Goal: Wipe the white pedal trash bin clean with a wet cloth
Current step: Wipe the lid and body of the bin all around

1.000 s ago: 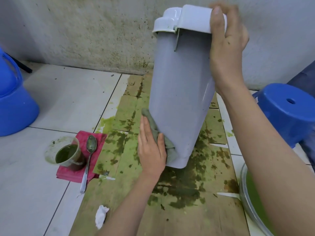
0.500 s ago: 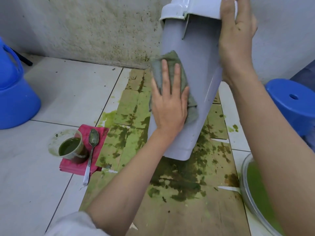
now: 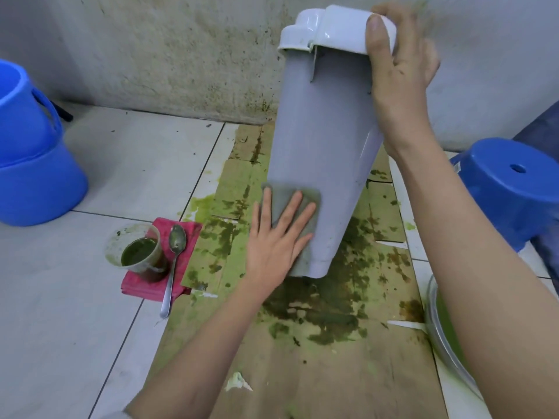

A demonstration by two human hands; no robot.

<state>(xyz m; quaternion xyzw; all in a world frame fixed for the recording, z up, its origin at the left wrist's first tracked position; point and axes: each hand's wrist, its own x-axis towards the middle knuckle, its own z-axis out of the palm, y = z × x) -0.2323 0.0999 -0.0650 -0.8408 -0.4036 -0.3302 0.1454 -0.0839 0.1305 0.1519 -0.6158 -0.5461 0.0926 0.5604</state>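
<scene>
Starting left: 2 blue buckets (image 3: 33, 164) sit stacked, contents unseen; a cup (image 3: 137, 252) of green liquid stands on a red cloth (image 3: 157, 261) beside a spoon (image 3: 174, 267). The left hand (image 3: 275, 243), fingers flat, presses the cloth (image 3: 298, 198) low on the tilted bin (image 3: 323, 140). The right hand (image 3: 399, 65) grips its lid end. Hard pressing could slip the bin onto the stained cardboard (image 3: 317, 313). Far right, a bowl (image 3: 435, 328) holds green liquid.
</scene>
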